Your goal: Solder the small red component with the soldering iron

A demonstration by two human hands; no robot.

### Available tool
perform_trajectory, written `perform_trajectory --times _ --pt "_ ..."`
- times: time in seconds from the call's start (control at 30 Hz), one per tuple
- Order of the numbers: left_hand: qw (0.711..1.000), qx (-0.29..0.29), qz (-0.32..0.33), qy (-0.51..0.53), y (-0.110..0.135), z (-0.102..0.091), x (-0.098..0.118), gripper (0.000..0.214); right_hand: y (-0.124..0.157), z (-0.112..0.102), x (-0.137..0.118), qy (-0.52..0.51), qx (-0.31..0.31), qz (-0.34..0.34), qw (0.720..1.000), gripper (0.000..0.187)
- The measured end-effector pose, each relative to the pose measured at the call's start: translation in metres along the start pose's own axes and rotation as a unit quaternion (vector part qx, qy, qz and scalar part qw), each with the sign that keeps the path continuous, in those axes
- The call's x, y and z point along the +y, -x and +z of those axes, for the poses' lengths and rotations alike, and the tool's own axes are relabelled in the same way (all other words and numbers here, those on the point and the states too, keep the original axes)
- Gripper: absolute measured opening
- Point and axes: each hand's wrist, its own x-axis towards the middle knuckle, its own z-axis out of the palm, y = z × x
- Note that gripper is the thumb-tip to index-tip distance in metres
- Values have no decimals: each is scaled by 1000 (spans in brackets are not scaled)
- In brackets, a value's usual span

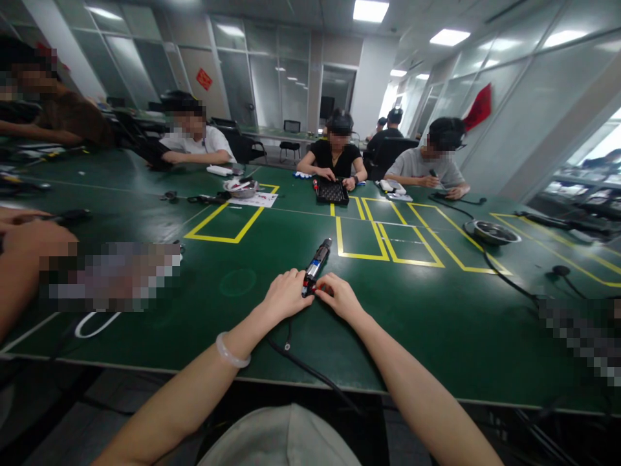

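Observation:
A slim electric screwdriver [317, 262] with a blue and red band lies on the green table [427, 323], pointing away from me. My left hand [286, 294] is curled and pinches its near end from the left. My right hand [339, 296] meets it from the right, fingers closed on the same end. A black cable [310, 370] runs from the tool back toward me over the table edge. I wear a pale bracelet [231, 351] on my left wrist.
Yellow taped rectangles [388, 243] mark the table. A metal bowl [491, 232] with a cable sits at the right, another bowl [241, 188] at the far left. Several seated people work around the table; one has a black tray [332, 192]. A neighbour's arm [29, 252] rests at my left.

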Motion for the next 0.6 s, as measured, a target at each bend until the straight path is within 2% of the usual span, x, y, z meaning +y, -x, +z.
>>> perform_trajectory --times 0.17,0.3,0.6 --pt "1000 -2 -3 9 1 0 -1 41 1 2 -2 -12 -26 -16 999 11" --pt "1000 1 -1 -9 1 2 -1 43 1 3 0 -20 -17 -20 999 16" --pt "999 17 -18 -26 0 4 4 45 -4 7 2 18 20 4 1000 7"
